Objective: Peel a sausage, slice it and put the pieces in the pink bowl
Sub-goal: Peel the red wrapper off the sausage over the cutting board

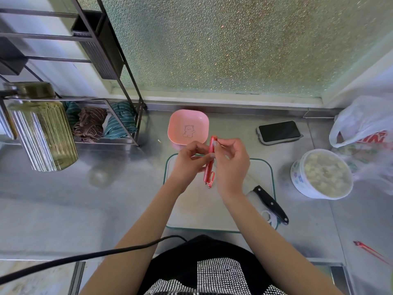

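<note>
Both hands (209, 161) pinched a red sausage (210, 160) above the cutting board (212, 209), working its peel loose, pink bowl (188, 126) waiting just beyond

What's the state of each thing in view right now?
sausage: held upright over the cutting board, casing partly peeled, strip dangling
left hand: grips sausage
right hand: pinches the sausage's top end
pink bowl: empty
knife: lying on cutting board, untouched
phone: screen dark
white tub: open, full
</note>
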The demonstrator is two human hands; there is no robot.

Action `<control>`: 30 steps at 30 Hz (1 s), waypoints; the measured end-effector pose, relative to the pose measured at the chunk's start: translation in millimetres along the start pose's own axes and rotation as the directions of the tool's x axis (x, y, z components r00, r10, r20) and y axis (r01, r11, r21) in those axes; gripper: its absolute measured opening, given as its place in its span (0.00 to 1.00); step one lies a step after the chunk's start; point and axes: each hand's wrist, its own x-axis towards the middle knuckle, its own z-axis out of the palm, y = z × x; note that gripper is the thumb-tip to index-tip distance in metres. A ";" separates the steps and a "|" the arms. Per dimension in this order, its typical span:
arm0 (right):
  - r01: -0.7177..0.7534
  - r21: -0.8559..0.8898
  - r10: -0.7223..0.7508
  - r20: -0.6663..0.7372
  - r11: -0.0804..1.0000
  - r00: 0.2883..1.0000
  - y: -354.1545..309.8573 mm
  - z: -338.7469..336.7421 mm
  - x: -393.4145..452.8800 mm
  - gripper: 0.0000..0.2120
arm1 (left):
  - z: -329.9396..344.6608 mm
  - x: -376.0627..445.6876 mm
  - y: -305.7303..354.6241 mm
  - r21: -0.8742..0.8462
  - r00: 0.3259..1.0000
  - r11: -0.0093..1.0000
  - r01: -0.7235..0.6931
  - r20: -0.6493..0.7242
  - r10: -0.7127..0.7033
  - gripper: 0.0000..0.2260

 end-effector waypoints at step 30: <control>-0.113 -0.030 0.114 0.015 0.993 0.993 -2.5 1.2 2.8 0.04 | -5.2 5.9 -4.1 0.054 0.999 0.997 -0.048 0.016 0.048 0.04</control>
